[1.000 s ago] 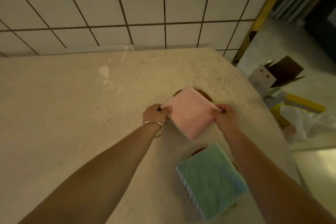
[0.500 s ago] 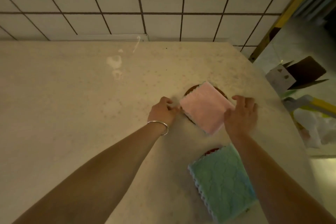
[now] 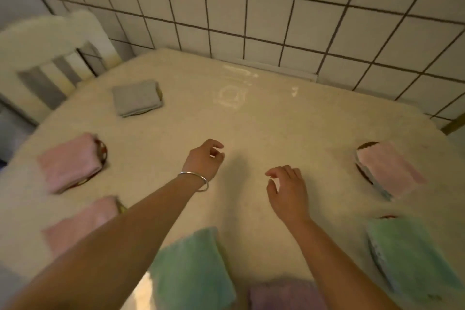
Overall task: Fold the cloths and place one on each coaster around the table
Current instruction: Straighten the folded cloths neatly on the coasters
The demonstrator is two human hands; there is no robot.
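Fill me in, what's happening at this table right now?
A person is setting folded cloths on coasters around the table. Both the left hand and right hand hover over the middle, holding nothing. Grey cloth, pink cloths and green cloth already lie on coasters.

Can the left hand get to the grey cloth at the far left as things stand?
Probably yes: the left hand is empty, fingers loosely curled, and only bare table lies between it and the grey cloth; it is a forward reach.
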